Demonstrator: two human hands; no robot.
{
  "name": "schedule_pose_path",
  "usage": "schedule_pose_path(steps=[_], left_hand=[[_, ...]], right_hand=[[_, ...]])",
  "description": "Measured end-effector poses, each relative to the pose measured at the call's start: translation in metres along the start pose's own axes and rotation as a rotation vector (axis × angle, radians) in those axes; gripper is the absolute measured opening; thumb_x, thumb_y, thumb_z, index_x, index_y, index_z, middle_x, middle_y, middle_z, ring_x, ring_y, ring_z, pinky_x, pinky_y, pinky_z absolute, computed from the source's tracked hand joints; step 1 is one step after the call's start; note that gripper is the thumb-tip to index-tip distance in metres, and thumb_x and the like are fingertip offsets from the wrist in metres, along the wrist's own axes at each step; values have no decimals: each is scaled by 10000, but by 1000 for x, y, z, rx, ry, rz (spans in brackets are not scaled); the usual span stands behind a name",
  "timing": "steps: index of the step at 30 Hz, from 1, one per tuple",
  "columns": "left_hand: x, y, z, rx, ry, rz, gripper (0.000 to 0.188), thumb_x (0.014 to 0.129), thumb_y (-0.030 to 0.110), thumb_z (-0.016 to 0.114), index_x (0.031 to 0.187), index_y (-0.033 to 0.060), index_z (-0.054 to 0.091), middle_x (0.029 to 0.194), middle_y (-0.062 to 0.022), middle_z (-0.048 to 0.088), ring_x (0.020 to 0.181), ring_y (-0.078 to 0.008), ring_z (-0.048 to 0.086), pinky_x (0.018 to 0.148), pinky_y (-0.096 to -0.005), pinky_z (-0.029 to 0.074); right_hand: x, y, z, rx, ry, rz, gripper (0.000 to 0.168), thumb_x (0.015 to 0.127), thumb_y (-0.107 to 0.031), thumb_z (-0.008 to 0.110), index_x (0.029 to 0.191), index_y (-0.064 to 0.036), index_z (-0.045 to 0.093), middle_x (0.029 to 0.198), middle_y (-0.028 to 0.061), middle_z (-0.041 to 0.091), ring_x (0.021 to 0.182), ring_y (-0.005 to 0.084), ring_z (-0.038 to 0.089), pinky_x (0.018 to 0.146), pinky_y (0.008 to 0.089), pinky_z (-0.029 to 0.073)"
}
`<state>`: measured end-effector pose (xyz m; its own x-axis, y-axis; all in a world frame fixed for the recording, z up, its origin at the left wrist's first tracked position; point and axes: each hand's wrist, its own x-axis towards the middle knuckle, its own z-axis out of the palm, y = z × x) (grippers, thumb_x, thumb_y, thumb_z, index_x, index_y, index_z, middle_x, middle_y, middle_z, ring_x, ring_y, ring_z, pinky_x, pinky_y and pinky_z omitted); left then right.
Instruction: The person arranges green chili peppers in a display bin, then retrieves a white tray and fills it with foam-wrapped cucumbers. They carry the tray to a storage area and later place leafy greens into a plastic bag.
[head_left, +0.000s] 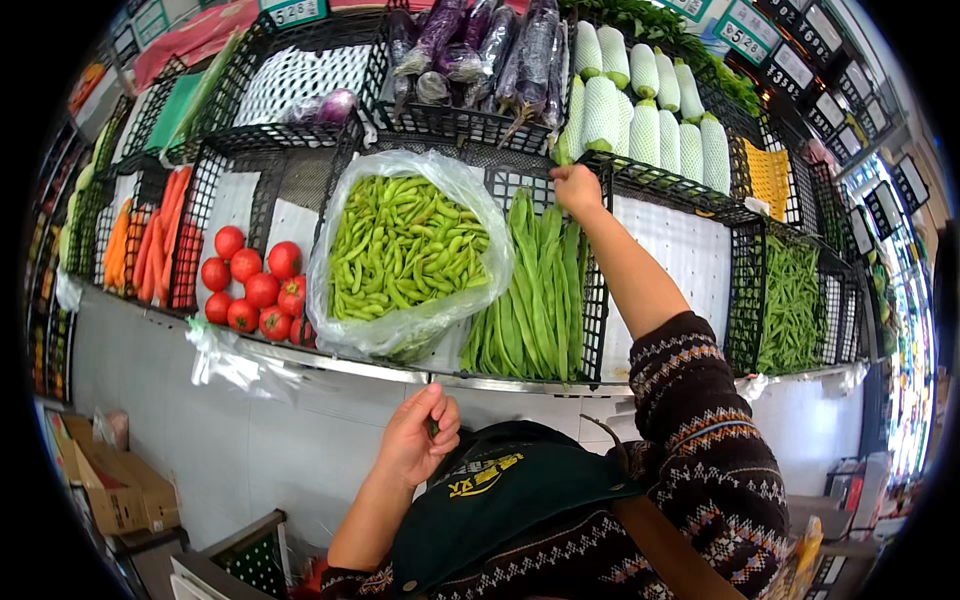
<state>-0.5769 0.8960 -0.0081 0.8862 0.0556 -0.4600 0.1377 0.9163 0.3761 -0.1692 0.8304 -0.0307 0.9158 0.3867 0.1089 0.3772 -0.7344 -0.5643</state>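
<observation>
My right hand (576, 189) reaches to the back corner of a black crate, at the tips of long flat green beans (544, 292) lying lengthwise. Its fingers are bent down by the crate's rear edge, below foam-wrapped zucchini-like vegetables (643, 135); whether it grips anything is hidden. Close to my body, in front of the shelf edge, my left hand (429, 431) is curled around a small dark green piece, of which only a bit shows. An open clear plastic bag (491, 247) full of edamame pods (397, 240) stands left of the flat beans.
Red tomatoes (261, 289) and carrots (156, 247) lie in crates at the left. Wrapped eggplants (480, 60) fill a rear crate. A white-lined section (667, 255) is under my right forearm, with thin green beans (790, 307) farther right. The metal shelf edge (480, 381) runs before me.
</observation>
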Motion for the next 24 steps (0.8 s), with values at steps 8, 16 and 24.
schedule_pose_path(steps=[8, 16, 24], left_hand=[[34, 22, 20, 125, -50, -129, 198, 918, 209, 406, 868, 34, 485, 639, -19, 387, 469, -68, 320, 369, -167, 240], [75, 19, 50, 192, -183, -287, 261, 899, 129, 406, 1124, 8, 462, 591, 31, 306, 438, -44, 243, 369, -176, 195], [126, 17, 120, 458, -133, -103, 271, 902, 156, 411, 1139, 36, 466, 579, 42, 283, 431, -39, 218, 371, -181, 188]], right_hand=[[-79, -39, -84, 1099, -120, -73, 337, 822, 19, 445, 1149, -51, 407, 956, 122, 551, 803, 212, 588, 665, 309, 509], [-167, 2, -93, 1081, -358, 25, 641, 760, 86, 470, 1326, -73, 214, 864, 99, 519, 762, 225, 607, 624, 298, 507], [-158, 29, -99, 312, -120, -414, 553, 724, -110, 659, 1222, -72, 422, 1085, 138, 502, 1021, 248, 490, 828, 351, 437]])
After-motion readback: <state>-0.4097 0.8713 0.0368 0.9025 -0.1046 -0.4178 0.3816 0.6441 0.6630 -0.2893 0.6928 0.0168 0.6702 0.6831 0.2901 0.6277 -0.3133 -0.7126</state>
